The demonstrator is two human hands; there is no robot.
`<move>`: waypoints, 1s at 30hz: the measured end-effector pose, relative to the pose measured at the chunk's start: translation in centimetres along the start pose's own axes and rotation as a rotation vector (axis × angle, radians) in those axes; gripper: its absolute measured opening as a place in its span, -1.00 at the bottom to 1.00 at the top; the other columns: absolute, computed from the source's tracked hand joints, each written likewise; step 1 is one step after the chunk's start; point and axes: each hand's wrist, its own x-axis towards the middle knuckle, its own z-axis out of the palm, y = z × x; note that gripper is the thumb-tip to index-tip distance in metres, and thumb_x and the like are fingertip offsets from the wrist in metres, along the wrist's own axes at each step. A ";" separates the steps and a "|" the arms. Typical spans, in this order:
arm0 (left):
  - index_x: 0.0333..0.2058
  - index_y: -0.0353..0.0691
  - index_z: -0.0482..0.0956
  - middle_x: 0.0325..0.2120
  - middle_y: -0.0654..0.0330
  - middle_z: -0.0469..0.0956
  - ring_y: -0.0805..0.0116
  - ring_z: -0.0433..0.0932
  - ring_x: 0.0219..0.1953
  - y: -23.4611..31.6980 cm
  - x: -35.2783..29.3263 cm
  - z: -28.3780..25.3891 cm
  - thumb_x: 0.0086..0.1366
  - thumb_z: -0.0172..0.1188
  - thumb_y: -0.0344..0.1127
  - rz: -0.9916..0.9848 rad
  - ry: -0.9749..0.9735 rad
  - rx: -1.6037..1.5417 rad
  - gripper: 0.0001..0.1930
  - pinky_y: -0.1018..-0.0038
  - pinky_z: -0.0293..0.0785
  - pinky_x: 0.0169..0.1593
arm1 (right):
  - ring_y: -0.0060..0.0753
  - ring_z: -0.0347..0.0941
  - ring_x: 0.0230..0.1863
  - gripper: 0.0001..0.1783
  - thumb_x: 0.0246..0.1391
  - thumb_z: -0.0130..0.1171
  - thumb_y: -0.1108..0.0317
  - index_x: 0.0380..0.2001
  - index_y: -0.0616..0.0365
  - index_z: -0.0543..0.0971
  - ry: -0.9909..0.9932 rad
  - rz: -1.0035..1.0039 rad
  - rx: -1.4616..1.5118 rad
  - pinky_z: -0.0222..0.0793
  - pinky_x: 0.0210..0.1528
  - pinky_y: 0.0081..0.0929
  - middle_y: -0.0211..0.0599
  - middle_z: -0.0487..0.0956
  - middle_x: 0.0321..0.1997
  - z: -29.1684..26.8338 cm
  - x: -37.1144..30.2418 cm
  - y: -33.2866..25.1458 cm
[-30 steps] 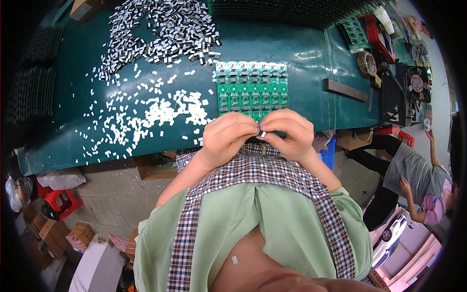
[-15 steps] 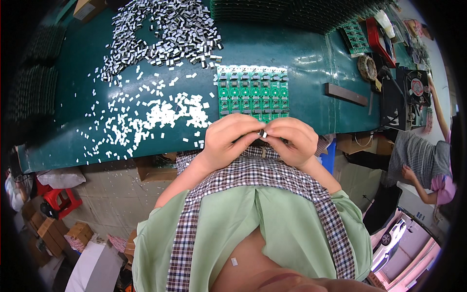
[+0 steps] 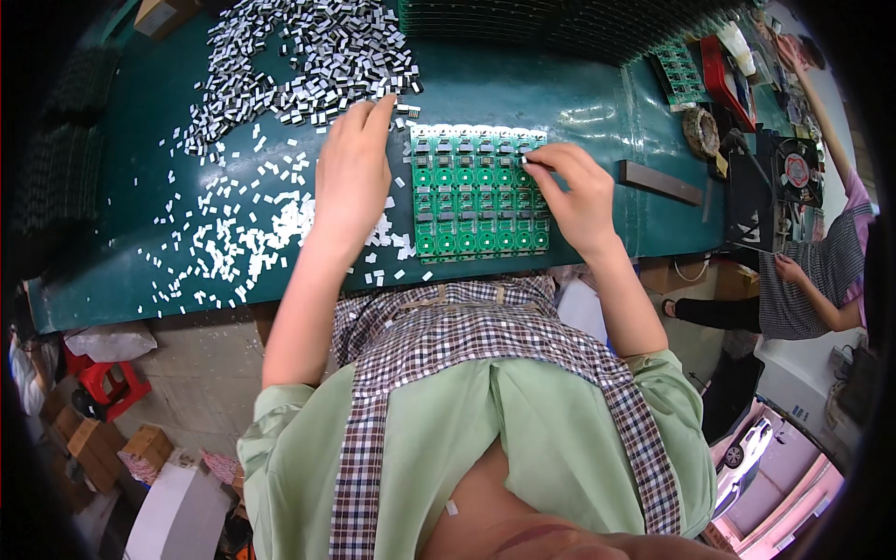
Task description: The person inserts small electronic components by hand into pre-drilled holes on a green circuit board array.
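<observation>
A panel of green circuit boards [image 3: 481, 194] lies flat on the table in front of me. My right hand [image 3: 579, 191] is at the panel's upper right edge, its thumb and forefinger closed on a small part with a white face [image 3: 527, 160]. At the near edge of a heap of black parts with white faces [image 3: 308, 56], my left hand [image 3: 353, 173] lies palm down with its fingers stretched forward; its thumb is hidden. Small white paper-like pieces [image 3: 252, 238] are scattered on the table under and beside my left forearm.
Racks of upright green boards [image 3: 532, 28] stand along the far side of the green table [image 3: 569, 93]. To the right lie a dark bar [image 3: 661, 182], a tape roll [image 3: 702, 131] and a red tray [image 3: 728, 82]. Another person [image 3: 821, 271] stands farther right.
My hands, together over the panel's near edge before, are now apart. The left has moved out to the heap; the right has carried the small part to the panel's upper right edge.
</observation>
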 end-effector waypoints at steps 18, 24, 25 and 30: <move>-0.41 -0.26 0.50 -0.42 0.15 0.43 0.16 0.44 -0.34 -0.9 0.4 1.5 0.03 0.23 -0.41 -0.031 0.042 0.084 -0.87 0.33 0.37 -0.27 | -0.28 0.51 -0.41 -0.89 -0.14 0.21 0.47 -0.43 0.12 0.57 -0.177 -0.105 -0.244 0.45 -0.38 -0.42 -0.38 0.53 -0.41 -0.4 0.6 0.0; -0.42 -0.26 0.56 -0.40 0.21 0.48 0.34 0.45 -0.34 0.9 -0.1 -1.3 0.02 0.25 -0.45 -0.142 0.048 -0.417 -0.89 0.49 0.36 -0.26 | -0.43 0.52 -0.38 -0.78 -0.12 0.24 0.53 -0.30 0.18 0.59 -0.149 0.191 0.138 0.46 -0.35 -0.57 -0.30 0.54 -0.35 -1.5 0.6 -3.9; -0.44 -0.24 0.58 -0.41 0.24 0.50 0.39 0.44 -0.33 1.9 -0.5 -1.8 0.01 0.25 -0.44 -0.219 -0.018 -0.782 -0.90 0.52 0.35 -0.26 | -0.43 0.52 -0.38 -0.78 -0.12 0.24 0.53 -0.30 0.18 0.59 -0.146 0.191 0.139 0.46 -0.35 -0.57 -0.30 0.54 -0.35 -1.3 0.5 -4.8; -0.40 -0.34 0.59 -0.40 0.19 0.52 0.42 0.48 -0.31 5.6 -2.6 -1.4 0.05 0.24 -0.49 -0.278 -0.129 -1.086 -0.89 0.52 0.38 -0.22 | -0.49 0.50 -0.25 -0.77 -0.11 0.26 0.54 -0.29 0.28 0.58 -0.096 0.436 0.790 0.48 -0.22 -0.58 -0.26 0.51 -0.24 0.5 -0.1 -6.4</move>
